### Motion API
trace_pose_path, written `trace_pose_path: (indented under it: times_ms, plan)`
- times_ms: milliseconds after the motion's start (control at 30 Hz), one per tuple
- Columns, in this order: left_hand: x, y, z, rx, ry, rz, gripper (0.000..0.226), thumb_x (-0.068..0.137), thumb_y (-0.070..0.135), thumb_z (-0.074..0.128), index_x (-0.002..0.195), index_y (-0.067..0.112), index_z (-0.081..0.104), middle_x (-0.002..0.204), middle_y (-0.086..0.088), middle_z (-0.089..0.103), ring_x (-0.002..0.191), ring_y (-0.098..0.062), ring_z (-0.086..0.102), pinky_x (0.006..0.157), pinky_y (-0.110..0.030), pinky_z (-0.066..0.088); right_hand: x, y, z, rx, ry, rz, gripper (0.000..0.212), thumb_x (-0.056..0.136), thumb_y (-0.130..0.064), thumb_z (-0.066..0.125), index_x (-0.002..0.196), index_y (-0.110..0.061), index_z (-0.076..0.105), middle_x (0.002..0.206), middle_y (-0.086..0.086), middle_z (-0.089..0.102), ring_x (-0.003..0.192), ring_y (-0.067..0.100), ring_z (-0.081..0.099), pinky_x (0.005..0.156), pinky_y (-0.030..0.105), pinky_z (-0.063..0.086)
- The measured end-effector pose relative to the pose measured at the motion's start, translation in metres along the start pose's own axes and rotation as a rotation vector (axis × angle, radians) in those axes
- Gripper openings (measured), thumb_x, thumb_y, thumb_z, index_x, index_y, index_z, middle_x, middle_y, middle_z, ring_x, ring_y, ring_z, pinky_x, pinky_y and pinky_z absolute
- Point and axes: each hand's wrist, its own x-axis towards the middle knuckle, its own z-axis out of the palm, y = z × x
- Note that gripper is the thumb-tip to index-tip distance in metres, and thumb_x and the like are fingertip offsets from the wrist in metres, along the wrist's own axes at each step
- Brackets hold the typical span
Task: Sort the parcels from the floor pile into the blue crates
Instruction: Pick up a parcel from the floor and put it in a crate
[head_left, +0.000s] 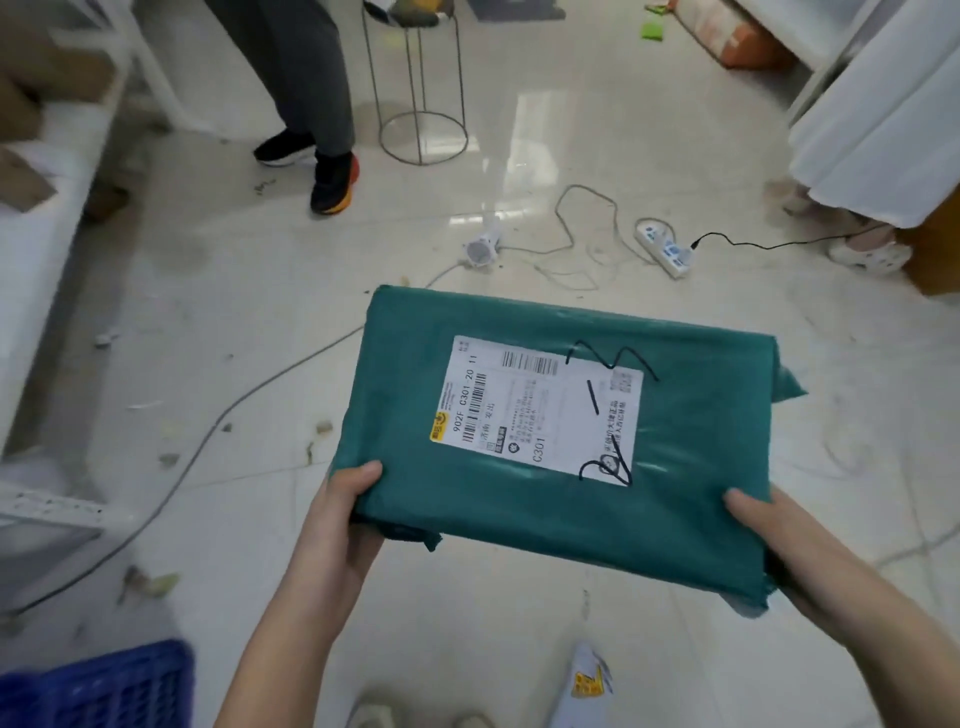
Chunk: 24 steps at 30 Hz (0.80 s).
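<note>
Two hands held one green parcel (571, 431) flat above the tiled floor (234, 291), its white label (540, 410) facing up. A blue crate (104, 686) sat at the lower left corner. The left hand (343, 514) gripped the parcel's near left corner, thumb on top; the right hand (779, 535) gripped the near right corner, thumb likewise over the wrapping. A power strip (662, 249) lay on the floor beyond

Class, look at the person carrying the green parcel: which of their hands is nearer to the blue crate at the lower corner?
Left. The left hand grips the green parcel above and right of the blue crate; the right hand grips the parcel's far side.
</note>
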Motion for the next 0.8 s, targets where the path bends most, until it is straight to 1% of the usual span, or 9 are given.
trace_pose_path:
  times_ms: [67, 167, 267, 367, 433, 500, 600, 700, 800]
  plan:
    - [-0.008, 0.007, -0.025, 0.038, 0.069, 0.035, 0.023, 0.087, 0.019, 0.048, 0.098, 0.027, 0.067, 0.093, 0.006, 0.075, 0.070, -0.013, 0.071, 0.051, -0.030, 0.056, 0.004, 0.009, 0.024, -0.052, -0.002, 0.073, 0.083, 0.048, -0.076, 0.071, 0.119, -0.035, 0.058, 0.111, -0.006, 0.071, 0.082, 0.010, 0.069, 0.062, 0.021, 0.051]
    - [-0.031, 0.021, -0.063, 0.050, 0.118, 0.071, 0.023, 0.079, 0.023, 0.057, 0.099, 0.026, 0.065, 0.088, 0.006, 0.075, 0.066, -0.010, 0.071, 0.049, -0.022, 0.054, 0.016, 0.013, 0.073, -0.003, -0.048, 0.141, 0.075, 0.038, -0.078, 0.070, 0.101, -0.037, 0.066, 0.097, 0.004, 0.073, 0.080, 0.024, 0.062, 0.076, 0.036, 0.042]
    - [-0.060, 0.029, -0.105, 0.050, 0.193, 0.105, 0.034, 0.069, 0.028, 0.062, 0.102, 0.024, 0.064, 0.086, 0.005, 0.075, 0.061, -0.011, 0.070, 0.049, -0.022, 0.054, 0.022, 0.012, 0.123, 0.083, -0.037, 0.156, 0.059, 0.052, -0.062, 0.073, 0.103, -0.033, 0.066, 0.097, -0.002, 0.075, 0.083, 0.021, 0.071, 0.078, 0.035, 0.048]
    - [-0.099, 0.037, -0.150, 0.067, 0.311, 0.148, 0.041, 0.070, 0.029, 0.064, 0.111, 0.028, 0.064, 0.098, 0.005, 0.074, 0.079, -0.010, 0.071, 0.055, -0.022, 0.055, 0.019, 0.014, 0.176, 0.081, 0.017, 0.113, 0.028, 0.076, -0.045, 0.064, 0.099, -0.030, 0.062, 0.078, -0.013, 0.075, 0.064, 0.005, 0.071, 0.052, 0.025, 0.053]
    - [-0.132, 0.047, -0.181, 0.076, 0.386, 0.206, 0.037, 0.066, 0.036, 0.066, 0.102, 0.037, 0.068, 0.097, 0.010, 0.074, 0.080, -0.005, 0.071, 0.056, -0.018, 0.054, 0.011, 0.009, 0.215, 0.044, 0.022, 0.105, 0.010, 0.086, -0.041, 0.057, 0.092, -0.035, 0.060, 0.068, -0.020, 0.073, 0.056, 0.000, 0.069, 0.052, 0.028, 0.049]
    - [-0.170, 0.062, -0.212, 0.102, 0.461, 0.277, 0.030, 0.059, 0.042, 0.069, 0.089, 0.047, 0.071, 0.093, 0.015, 0.074, 0.078, -0.001, 0.071, 0.063, -0.020, 0.054, 0.000, 0.007, 0.256, 0.032, -0.061, 0.109, 0.018, 0.084, -0.048, 0.056, 0.098, -0.038, 0.060, 0.079, -0.022, 0.073, 0.066, -0.001, 0.070, 0.062, 0.031, 0.048]
    - [-0.238, 0.088, -0.264, 0.147, 0.590, 0.398, 0.042, 0.052, 0.052, 0.074, 0.094, 0.050, 0.069, 0.102, 0.017, 0.073, 0.093, 0.000, 0.068, 0.083, -0.024, 0.051, -0.029, -0.004, 0.330, -0.016, -0.248, 0.092, 0.036, 0.078, -0.060, 0.054, 0.111, -0.044, 0.058, 0.100, -0.018, 0.073, 0.086, 0.008, 0.071, 0.068, 0.033, 0.051]
    - [-0.314, 0.113, -0.320, 0.170, 0.740, 0.516, 0.034, 0.054, 0.054, 0.070, 0.087, 0.052, 0.069, 0.092, 0.022, 0.073, 0.085, 0.006, 0.068, 0.072, -0.016, 0.053, -0.069, -0.025, 0.411, -0.048, -0.430, 0.041, 0.049, 0.064, -0.057, 0.061, 0.108, -0.037, 0.060, 0.093, -0.012, 0.075, 0.077, 0.011, 0.071, 0.061, 0.028, 0.053]
    - [-0.396, 0.126, -0.373, 0.128, 0.884, 0.572, 0.028, 0.061, 0.051, 0.064, 0.088, 0.051, 0.069, 0.094, 0.022, 0.073, 0.085, 0.006, 0.068, 0.076, -0.026, 0.048, -0.118, -0.038, 0.495, -0.114, -0.638, -0.055, 0.072, 0.043, -0.053, 0.058, 0.111, -0.029, 0.059, 0.087, -0.008, 0.073, 0.071, 0.011, 0.068, 0.053, 0.025, 0.052]
